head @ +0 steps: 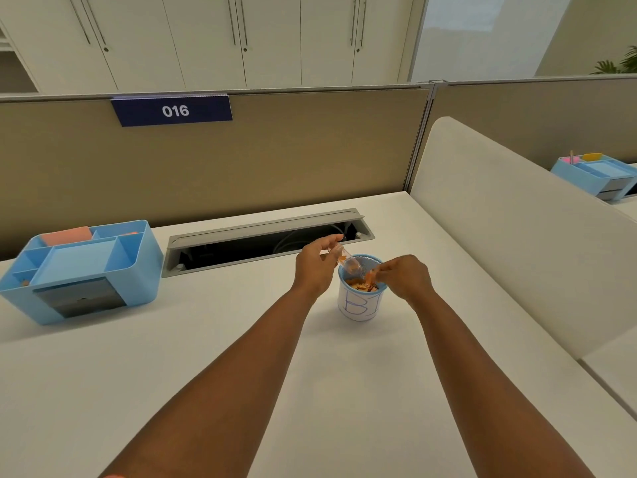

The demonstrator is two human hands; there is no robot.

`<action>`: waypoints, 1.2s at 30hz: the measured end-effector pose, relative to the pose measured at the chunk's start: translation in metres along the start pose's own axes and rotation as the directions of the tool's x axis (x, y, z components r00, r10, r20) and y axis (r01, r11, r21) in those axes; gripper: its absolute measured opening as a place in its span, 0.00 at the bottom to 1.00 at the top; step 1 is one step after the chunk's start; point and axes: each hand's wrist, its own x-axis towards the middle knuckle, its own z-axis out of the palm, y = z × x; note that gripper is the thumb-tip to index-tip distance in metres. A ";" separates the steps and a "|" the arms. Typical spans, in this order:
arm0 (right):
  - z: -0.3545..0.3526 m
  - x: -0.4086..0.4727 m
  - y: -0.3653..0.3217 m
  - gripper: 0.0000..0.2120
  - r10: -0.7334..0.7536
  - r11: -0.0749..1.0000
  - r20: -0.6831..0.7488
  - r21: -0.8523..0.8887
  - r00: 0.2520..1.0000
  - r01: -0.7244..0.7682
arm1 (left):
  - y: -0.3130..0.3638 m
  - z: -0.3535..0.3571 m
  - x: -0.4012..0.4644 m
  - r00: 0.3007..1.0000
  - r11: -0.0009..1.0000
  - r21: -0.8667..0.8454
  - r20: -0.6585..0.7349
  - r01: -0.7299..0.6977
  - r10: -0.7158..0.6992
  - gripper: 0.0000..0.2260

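Note:
A blue mesh cup (360,305) wrapped in white paper marked "BI" stands on the white desk (206,339). It holds orange scraps (362,286). My left hand (315,267) grips a small clear container (348,262), tilted with its mouth over the cup's rim, and some orange bits show inside it. Over the right side of the cup, my right hand (406,276) pinches an orange scrap (370,276).
A blue desk organiser (82,270) with pink sticky notes sits at the left. An open grey cable tray (265,241) lies behind the cup. A tan partition with a "016" sign (174,111) backs the desk, and a white divider (517,219) bounds the right.

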 end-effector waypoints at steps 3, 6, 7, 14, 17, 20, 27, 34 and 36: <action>-0.001 -0.003 0.003 0.10 -0.105 0.990 -0.048 -0.096 0.993 0.100 | 0.001 0.002 0.000 0.999 0.997 0.064 -0.010 -0.040 0.040 0.13; -0.002 -0.005 0.002 0.17 -0.271 0.959 -0.143 0.047 0.952 0.280 | 0.003 0.003 0.000 0.998 0.996 0.070 -0.040 -0.049 0.052 0.15; -0.001 -0.006 0.000 0.22 -0.333 0.932 -0.102 0.114 0.937 0.344 | 0.004 0.004 0.000 0.998 0.997 0.063 -0.039 -0.052 0.054 0.16; 0.016 -0.007 -0.003 0.26 -0.524 0.818 -0.207 0.149 0.826 0.556 | 0.012 0.014 -0.005 0.994 0.995 0.038 0.054 -0.096 0.094 0.19; 0.016 -0.005 -0.002 0.32 -0.500 0.808 -0.314 0.165 0.807 0.565 | 0.010 0.011 -0.005 0.998 0.998 0.044 0.013 -0.054 0.054 0.18; 0.015 -0.004 0.001 0.27 -0.503 0.793 -0.412 0.130 0.760 0.595 | 0.007 0.007 -0.006 1.000 0.996 0.084 -0.016 -0.011 0.012 0.15; 0.018 -0.001 0.004 0.21 -0.513 0.814 -0.351 0.091 0.784 0.573 | 0.008 0.006 -0.005 1.000 0.996 0.092 -0.012 0.013 -0.012 0.12; 0.021 0.001 0.007 0.28 -0.502 0.815 -0.363 0.105 0.785 0.570 | 0.007 0.006 -0.008 1.000 0.995 0.101 0.012 0.028 -0.029 0.13; 0.020 0.002 0.007 0.27 -0.502 0.813 -0.360 0.113 0.786 0.571 | 0.008 0.006 -0.009 0.999 0.996 0.082 0.027 0.036 -0.038 0.14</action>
